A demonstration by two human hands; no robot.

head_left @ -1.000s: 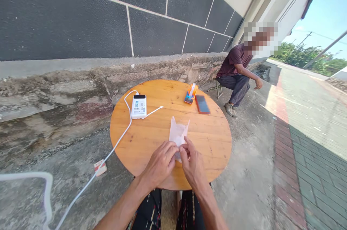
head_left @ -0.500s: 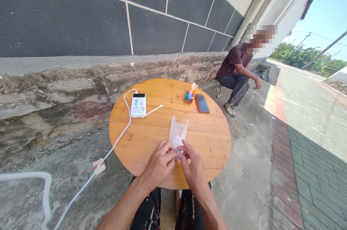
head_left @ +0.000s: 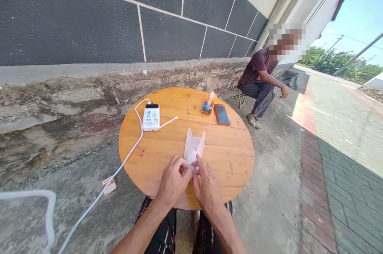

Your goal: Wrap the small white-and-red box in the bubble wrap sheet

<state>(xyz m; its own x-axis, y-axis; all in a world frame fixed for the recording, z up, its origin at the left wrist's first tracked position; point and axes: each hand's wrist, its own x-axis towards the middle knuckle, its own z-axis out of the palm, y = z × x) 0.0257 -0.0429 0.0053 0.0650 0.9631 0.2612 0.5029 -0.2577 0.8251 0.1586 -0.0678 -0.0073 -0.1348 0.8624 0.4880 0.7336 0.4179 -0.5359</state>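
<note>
A thin, whitish plastic bag (head_left: pixel 194 146) lies on the round wooden table (head_left: pixel 161 146), its two handle-like tips pointing away from me. My left hand (head_left: pixel 175 178) pinches the bag's near end between thumb and fingers. Close against it, my right hand (head_left: pixel 206 180) grips the same end from the right, thumb and forefinger bent together. The fingers partly cover the crumpled near part of the bag, so the exact hold there is hidden.
A white power bank (head_left: pixel 151 117) with a white cable stands at the table's left. An orange tape dispenser (head_left: pixel 209 102) and a phone (head_left: pixel 222 114) lie at the back right. A small red-and-white box (head_left: pixel 109 185) is on the ground. Beyond, a person (head_left: pixel 260 70) sits on a stool.
Both hands stay at the bag's near end; their fingers have shifted slightly, with thumbs drawn closer together. The whole view has moved a little.
</note>
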